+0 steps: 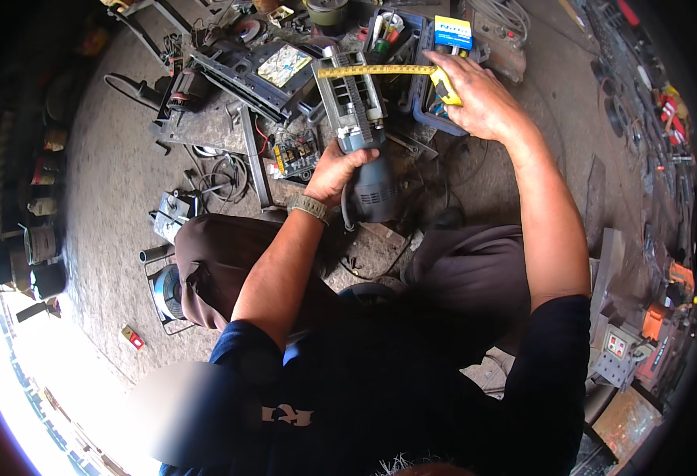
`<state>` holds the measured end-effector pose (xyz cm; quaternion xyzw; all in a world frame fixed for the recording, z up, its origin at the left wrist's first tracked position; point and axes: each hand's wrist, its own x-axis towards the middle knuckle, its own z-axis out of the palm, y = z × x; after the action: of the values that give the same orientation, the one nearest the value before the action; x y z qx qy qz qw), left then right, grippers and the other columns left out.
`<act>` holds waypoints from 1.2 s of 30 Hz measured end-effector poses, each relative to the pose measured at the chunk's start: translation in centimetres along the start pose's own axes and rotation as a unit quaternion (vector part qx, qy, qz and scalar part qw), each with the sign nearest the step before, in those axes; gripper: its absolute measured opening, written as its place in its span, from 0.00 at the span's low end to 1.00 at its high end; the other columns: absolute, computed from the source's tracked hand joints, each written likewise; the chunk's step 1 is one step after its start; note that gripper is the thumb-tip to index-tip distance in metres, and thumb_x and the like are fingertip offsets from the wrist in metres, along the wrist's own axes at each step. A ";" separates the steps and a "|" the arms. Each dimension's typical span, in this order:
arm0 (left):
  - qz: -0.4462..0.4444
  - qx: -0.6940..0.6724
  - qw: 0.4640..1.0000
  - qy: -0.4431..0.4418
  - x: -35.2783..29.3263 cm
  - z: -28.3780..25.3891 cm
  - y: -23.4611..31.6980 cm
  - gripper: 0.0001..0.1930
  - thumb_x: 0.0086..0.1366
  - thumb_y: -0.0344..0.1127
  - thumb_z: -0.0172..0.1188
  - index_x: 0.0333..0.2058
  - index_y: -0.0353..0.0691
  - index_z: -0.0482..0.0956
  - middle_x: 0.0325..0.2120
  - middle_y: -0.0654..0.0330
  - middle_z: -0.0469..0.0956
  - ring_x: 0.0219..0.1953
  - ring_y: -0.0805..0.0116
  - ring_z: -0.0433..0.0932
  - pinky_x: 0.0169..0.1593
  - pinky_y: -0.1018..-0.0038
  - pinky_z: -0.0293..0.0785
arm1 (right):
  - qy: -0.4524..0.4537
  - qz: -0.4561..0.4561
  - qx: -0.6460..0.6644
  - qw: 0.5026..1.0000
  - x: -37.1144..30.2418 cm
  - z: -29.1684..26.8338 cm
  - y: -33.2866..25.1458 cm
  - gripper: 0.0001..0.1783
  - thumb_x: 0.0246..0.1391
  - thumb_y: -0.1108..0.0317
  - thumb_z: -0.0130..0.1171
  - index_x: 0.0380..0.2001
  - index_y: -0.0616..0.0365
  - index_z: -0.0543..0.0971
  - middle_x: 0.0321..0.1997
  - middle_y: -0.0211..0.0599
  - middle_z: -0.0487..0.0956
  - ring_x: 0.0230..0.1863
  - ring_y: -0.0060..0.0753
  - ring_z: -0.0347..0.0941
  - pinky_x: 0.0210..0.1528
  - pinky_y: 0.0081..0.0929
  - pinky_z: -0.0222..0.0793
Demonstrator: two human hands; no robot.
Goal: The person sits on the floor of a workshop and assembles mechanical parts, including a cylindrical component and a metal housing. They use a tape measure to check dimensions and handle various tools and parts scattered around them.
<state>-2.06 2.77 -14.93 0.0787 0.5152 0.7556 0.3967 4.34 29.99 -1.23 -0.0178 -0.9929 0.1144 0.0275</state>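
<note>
My left hand point(335, 172) is closed around the neck of a blue-grey power tool point(374, 189). Its vented motor body points toward me, and an open metal frame point(352, 103) stretches away from it. In my right hand point(483, 99) is a yellow tape measure point(445, 86), gripped by its case. The tape blade point(376, 70) is pulled out to the left and crosses over the frame near its far end. Whether the blade touches the metal cannot be made out. My right fingers partly cover the case.
Behind the right hand stands a blue tray point(432, 119) with tools and a yellow-blue box point(453, 32). A dark metal assembly point(245, 79), an angle grinder point(186, 87), a circuit board point(294, 156) and coiled cable point(225, 176) lie left of the power tool. My knees flank it.
</note>
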 end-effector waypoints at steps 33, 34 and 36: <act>-0.025 0.052 0.998 -0.004 0.4 -0.9 0.2 0.37 0.55 0.40 0.76 0.60 0.31 0.71 0.51 0.57 0.80 0.53 0.65 0.78 0.62 0.68 0.71 | -0.094 -0.011 -0.095 0.991 8.7 -2.1 0.2 0.50 0.46 0.75 0.66 0.74 0.56 0.58 0.61 0.57 0.76 0.64 0.57 0.71 0.67 0.48 0.69; -0.029 0.048 0.998 0.001 0.4 -0.8 0.4 0.37 0.55 0.38 0.76 0.60 0.30 0.70 0.51 0.56 0.80 0.52 0.64 0.78 0.61 0.67 0.73 | -0.091 -0.012 -0.096 0.991 8.7 -1.9 0.4 0.50 0.46 0.75 0.66 0.74 0.56 0.58 0.62 0.57 0.75 0.65 0.57 0.70 0.67 0.47 0.68; -0.031 0.039 0.999 0.000 0.5 -0.8 0.5 0.37 0.54 0.35 0.77 0.59 0.29 0.69 0.50 0.55 0.80 0.51 0.64 0.79 0.60 0.67 0.75 | -0.087 -0.013 -0.097 0.991 8.8 -1.8 0.8 0.51 0.45 0.76 0.65 0.74 0.56 0.58 0.64 0.57 0.74 0.66 0.57 0.69 0.68 0.47 0.67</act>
<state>-3.01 2.45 -15.04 0.0784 0.5462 0.7225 0.4166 -4.27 31.50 0.75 0.0024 -0.9981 0.0186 -0.0589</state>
